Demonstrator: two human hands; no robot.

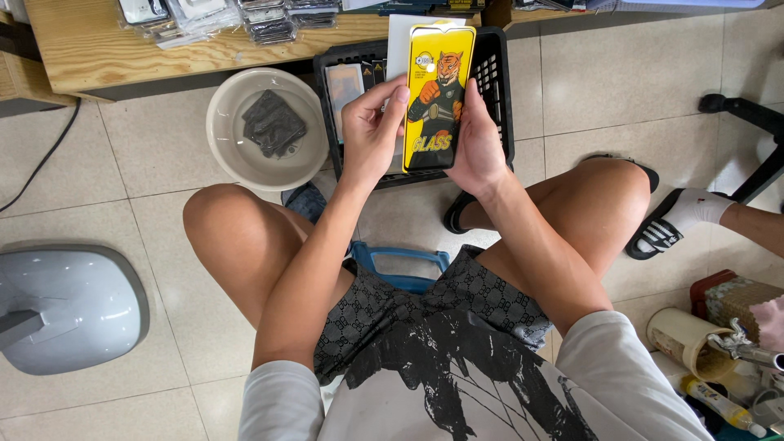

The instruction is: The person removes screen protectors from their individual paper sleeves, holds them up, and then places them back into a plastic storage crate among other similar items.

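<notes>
You sit on a low blue stool (402, 263), knees apart, over a tiled floor (163, 327). Nearest you on the right, a cream jug (682, 339) and a small tube (719, 404) lie among clutter; on the left, a grey moulded base (69, 306) rests on the tiles.

Above your lap both hands are raised around one thing: a yellow flat packet (438, 96) printed with a cartoon tiger, held upright with its face to you. Your left hand (371, 135) is closed on its left edge, thumb laid along the front margin. Your right hand (478, 139) cups the right edge and back, fingers curled behind, thumb out of sight. The packet looks whole and sealed as far as shows; no flap is lifted and nothing is drawn out. Judged from that, handling of this piece is at an early stage: picked up and held for a look, not opened and not set down anywhere.

Just beyond the hands, a black plastic crate (498, 90) stands on the floor with more flat items inside, partly hidden by the packet. Left of it, a cream round basin (224, 147) holds a dark folded cloth (273, 122). How many pieces in the crate are done or untouched cannot be told.

Farther out, the wooden bench (122, 45) carries stacks of clear-wrapped small packs (220, 16). At far right, another person's foot in a white sock and black slide (678, 220).
</notes>
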